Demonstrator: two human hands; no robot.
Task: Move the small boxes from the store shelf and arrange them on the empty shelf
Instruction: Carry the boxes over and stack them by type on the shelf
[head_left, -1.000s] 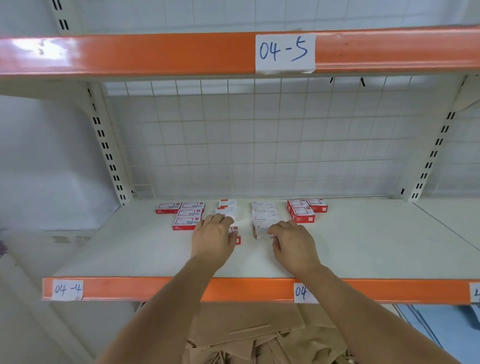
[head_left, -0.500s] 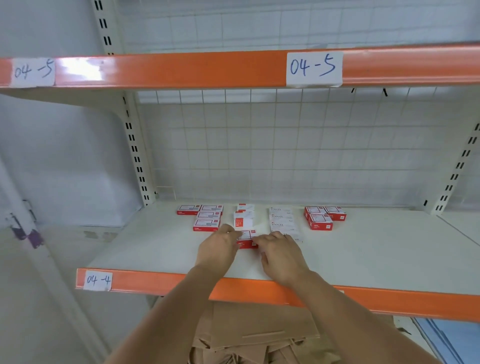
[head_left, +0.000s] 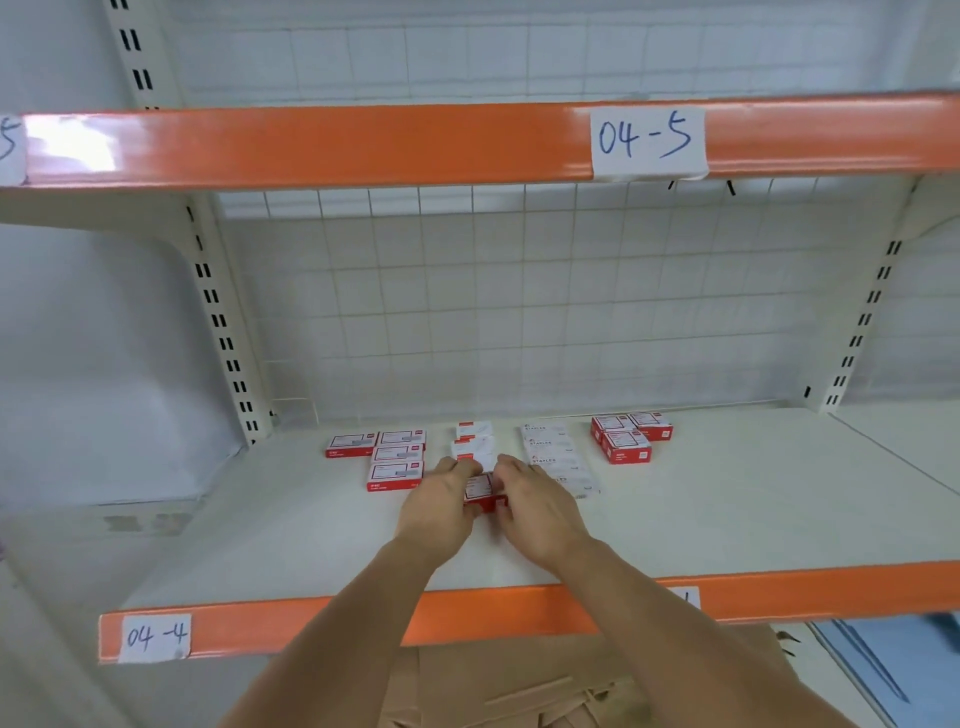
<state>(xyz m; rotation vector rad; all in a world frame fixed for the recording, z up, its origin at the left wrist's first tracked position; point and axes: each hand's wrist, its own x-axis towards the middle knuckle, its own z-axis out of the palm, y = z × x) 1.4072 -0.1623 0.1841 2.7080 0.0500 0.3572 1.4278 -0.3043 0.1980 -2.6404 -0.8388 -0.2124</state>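
Note:
Small boxes lie in short rows near the back of the white shelf (head_left: 727, 514). Red-and-white boxes (head_left: 395, 457) form the left group, and more red boxes (head_left: 626, 441) lie at the right. Between them run a column of white boxes with red ends (head_left: 475, 441) and a column of white staples boxes (head_left: 553, 454). At the front of the red-ended column sits a small red box (head_left: 480, 493). My left hand (head_left: 441, 506) and my right hand (head_left: 537, 506) hold it from either side, fingers curled round its ends.
An orange front rail (head_left: 779, 587) carries a paper tag reading 04-4 (head_left: 155, 636). The shelf above has an orange rail (head_left: 337, 143) tagged 04-5. A wire grid closes the back. Brown cardboard (head_left: 519, 686) lies below the shelf.
Both hands have drawn together from separate columns onto the one red box at the front. The camera has shifted left and tilted up.

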